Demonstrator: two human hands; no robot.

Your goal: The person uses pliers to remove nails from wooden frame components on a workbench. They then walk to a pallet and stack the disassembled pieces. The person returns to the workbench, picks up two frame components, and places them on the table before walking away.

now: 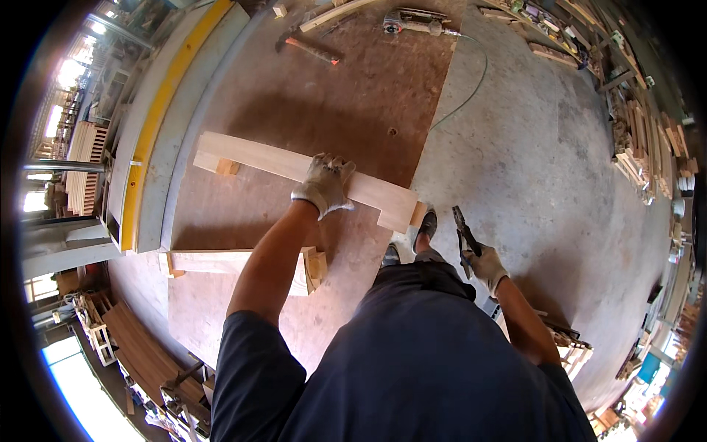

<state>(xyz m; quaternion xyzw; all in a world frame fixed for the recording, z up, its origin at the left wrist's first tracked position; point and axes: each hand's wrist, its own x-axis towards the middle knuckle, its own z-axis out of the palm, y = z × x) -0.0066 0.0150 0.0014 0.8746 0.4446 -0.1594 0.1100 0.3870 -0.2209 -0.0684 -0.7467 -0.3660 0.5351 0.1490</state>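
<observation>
My gloved left hand [324,184] presses down on a long pale wooden board [250,158] that lies across small wood blocks on a brown plywood sheet [331,96]. My gloved right hand [484,265] hangs at my side, closed around dark pliers [464,232] that point upward. A second pale board [210,261] lies nearer to me, partly hidden by my left forearm. My shoes [423,225] stand at the plywood's edge near the board's right end.
A hammer [309,48] and a corded power tool [412,23] lie at the far end of the plywood. Stacks of wood pieces line the right wall [641,147]. A yellow-edged bench [158,110] runs along the left. Grey concrete floor [530,169] spreads right.
</observation>
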